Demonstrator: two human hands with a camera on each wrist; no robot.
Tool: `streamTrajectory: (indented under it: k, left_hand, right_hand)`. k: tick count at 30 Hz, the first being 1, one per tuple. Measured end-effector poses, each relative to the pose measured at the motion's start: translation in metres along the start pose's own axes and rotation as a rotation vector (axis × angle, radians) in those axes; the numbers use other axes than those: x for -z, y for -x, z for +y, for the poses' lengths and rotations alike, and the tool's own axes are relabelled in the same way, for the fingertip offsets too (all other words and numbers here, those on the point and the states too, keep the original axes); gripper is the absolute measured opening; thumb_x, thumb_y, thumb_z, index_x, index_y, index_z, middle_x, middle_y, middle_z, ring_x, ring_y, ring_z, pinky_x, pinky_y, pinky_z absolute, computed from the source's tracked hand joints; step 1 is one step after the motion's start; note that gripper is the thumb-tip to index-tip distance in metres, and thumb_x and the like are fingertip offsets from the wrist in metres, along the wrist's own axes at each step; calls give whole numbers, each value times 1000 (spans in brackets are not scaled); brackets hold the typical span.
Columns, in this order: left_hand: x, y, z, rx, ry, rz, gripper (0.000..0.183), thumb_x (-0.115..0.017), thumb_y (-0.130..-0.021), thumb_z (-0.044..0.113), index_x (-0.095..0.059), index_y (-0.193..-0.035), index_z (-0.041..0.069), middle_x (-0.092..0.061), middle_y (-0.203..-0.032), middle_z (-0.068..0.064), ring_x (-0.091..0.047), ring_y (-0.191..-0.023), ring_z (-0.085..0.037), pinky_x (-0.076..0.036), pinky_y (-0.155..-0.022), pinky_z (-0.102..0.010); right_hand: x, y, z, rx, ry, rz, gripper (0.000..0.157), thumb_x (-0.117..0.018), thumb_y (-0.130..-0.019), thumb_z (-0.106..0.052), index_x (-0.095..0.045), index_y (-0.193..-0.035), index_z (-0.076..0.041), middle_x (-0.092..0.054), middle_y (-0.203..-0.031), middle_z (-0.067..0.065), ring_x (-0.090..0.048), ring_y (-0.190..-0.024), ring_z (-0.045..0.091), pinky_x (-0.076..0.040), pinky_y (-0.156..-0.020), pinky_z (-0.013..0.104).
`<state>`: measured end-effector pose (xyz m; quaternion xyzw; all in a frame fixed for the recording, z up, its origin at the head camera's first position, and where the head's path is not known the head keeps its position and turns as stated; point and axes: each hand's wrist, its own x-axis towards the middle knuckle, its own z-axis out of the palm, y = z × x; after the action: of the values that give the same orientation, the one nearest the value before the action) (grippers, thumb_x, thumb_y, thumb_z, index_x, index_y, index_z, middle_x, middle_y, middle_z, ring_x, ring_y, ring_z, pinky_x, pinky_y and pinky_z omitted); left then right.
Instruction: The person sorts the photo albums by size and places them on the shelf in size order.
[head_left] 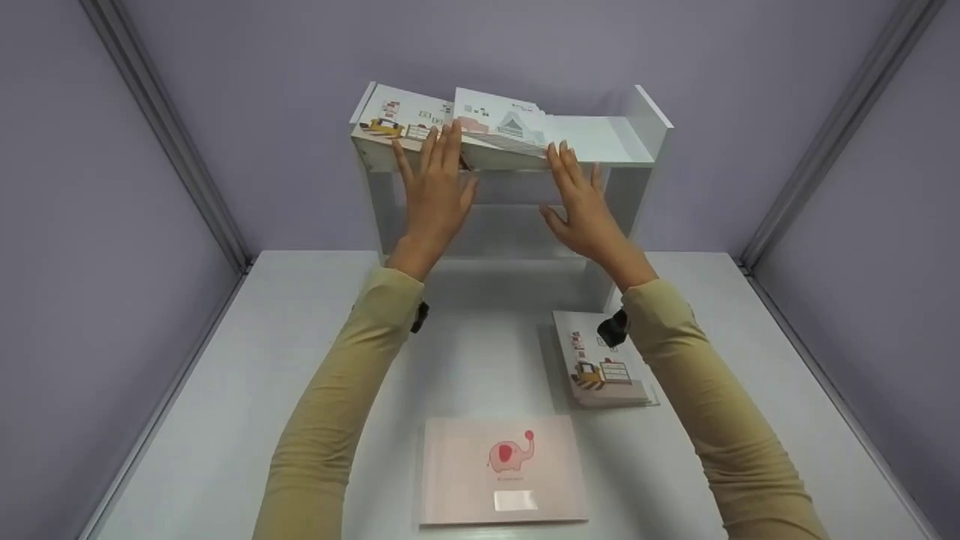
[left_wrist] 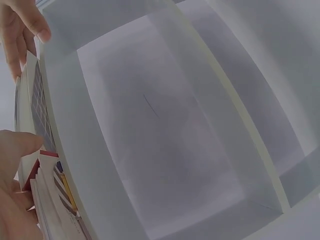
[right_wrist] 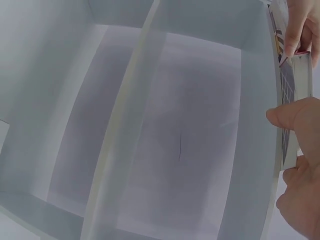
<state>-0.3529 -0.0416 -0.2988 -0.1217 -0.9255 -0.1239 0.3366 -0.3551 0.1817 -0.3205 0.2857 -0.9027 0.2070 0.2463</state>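
Note:
Two stacks of thin picture books lie on the top of a white shelf unit [head_left: 600,139] in the head view. The left stack [head_left: 386,112] shows a yellow vehicle; the right stack [head_left: 499,112] shows a grey triangular drawing and sits slightly askew. My left hand [head_left: 435,191] rests with straight fingers where the two stacks meet. At the right stack's right front corner, my right hand [head_left: 589,214] touches the books with extended fingers. In the right wrist view, the right thumb [right_wrist: 290,115] lies along the stack's front edge; the hidden fingertips are behind the books.
A pink book with an elephant [head_left: 457,465] lies on the white table [head_left: 225,360] near the front. Further back, beside the right forearm, is another stack of picture books [head_left: 592,349]. Lower compartments [left_wrist: 150,110] of the unit are open at the front. Purple-grey walls enclose the table.

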Motion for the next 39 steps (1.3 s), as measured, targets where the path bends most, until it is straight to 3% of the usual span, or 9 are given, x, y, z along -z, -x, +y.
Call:
streamTrajectory:
  k: [4, 9, 19, 25, 39]
  left_hand:
    - [-5, 4, 1, -15, 18, 21, 80, -61, -89, 37, -16, -149, 10, -23, -153, -7, -15, -142, -23, 5, -110, -58]
    - [-13, 9, 1, -19, 70, 49, 83, -63, -88, 36, -14, -150, 9, -14, -155, -9, -10, -143, -25, 5, -110, -58]
    - [-24, 24, -2, -51, 40, 88, 81, -61, -89, 37, -16, -149, 5, -16, -154, -13, -10, -143, -26, -3, -110, -61]
    - [-28, 27, -3, -47, 20, 94, 81, -59, -90, 38, -15, -149, 5, -14, -155, -11, -8, -143, -24, -4, -110, -61]
    - [-38, 38, 9, -104, 129, 126, 79, -63, -88, 32, -19, -148, 4, -16, -154, -12, -10, -143, -27, -7, -109, -62]
  right_hand:
    - [-7, 3, 3, -4, -1, 17, 84, -62, -88, -14, -5, -149, -5, 0, -155, 17, -1, -143, 24, 5, -110, 57]
    - [-15, 6, 5, 5, 3, 63, 86, -65, -86, -13, -6, -149, -4, 0, -155, 17, -4, -143, 24, 2, -109, 61]
    - [-26, 14, 10, 35, 12, 125, 82, -65, -85, -14, -13, -148, -2, -6, -154, 18, -7, -143, 30, -2, -108, 64]
    - [-26, 16, 14, 34, -2, 129, 84, -65, -85, -12, -12, -148, -2, -7, -155, 17, -7, -142, 31, 2, -110, 60]
    - [-34, 31, 19, 31, -53, 144, 79, -61, -88, -9, -10, -147, 2, -7, -154, 18, -6, -142, 31, -2, -111, 59]
